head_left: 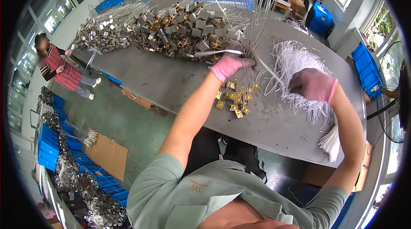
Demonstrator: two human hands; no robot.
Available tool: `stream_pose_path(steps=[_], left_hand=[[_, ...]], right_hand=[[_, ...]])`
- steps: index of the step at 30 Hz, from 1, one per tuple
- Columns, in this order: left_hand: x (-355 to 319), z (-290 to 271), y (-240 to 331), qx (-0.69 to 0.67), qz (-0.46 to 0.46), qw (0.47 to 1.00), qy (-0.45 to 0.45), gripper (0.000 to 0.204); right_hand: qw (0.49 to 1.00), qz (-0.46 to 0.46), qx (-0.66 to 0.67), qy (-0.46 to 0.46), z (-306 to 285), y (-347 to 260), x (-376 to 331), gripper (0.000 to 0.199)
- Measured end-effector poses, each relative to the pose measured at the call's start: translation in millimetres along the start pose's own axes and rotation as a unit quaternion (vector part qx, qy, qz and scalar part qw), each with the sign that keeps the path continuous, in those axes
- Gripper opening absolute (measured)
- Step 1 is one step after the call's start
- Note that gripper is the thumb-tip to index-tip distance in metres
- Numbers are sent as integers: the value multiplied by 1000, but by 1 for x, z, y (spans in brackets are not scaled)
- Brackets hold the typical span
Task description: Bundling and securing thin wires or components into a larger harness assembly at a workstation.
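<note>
Both of my hands wear pink gloves with dark grey palms and fingertips. My left hand (233,64) is closed around a bundle of thin grey-white wires (252,23) over the table. Its long strands fan upward, while small brass-coloured metal parts (235,98) hang at the lower ends. A flat white strip (269,69) crosses the bundle at my left hand, one end sticking out to the left. The other end stretches toward my right hand (314,84), whose fingers are closed on it. Below my right hand lies a loose pile of thin white ties (299,64).
A large heap of metal-ended wire parts (184,30) covers the back left of the grey table (171,83). A white bundle (330,143) lies at the right front edge. Blue crates (368,70) stand around. Another person (64,64) stands at the left.
</note>
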State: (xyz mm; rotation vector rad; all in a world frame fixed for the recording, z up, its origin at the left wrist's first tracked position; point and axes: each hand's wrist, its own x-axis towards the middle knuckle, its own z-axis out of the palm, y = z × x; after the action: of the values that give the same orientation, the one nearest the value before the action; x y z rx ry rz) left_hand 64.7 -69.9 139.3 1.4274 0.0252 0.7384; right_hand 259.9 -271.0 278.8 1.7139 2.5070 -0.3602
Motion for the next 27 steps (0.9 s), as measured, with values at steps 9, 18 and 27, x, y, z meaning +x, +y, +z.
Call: stream_pose_path(steps=[9, 18, 27], left_hand=[[-3, 44, -46, 159, 85, 981, 75, 53], [-13, -17, -83, -33, 115, 983, 137, 43], [10, 2, -51, 57, -2, 996, 75, 37]], right_hand=[[984, -3, -99, 150, -38, -89, 123, 15], [841, -239, 386, 293, -7, -89, 78, 39], [635, 106, 648, 406, 68, 18, 140, 30]])
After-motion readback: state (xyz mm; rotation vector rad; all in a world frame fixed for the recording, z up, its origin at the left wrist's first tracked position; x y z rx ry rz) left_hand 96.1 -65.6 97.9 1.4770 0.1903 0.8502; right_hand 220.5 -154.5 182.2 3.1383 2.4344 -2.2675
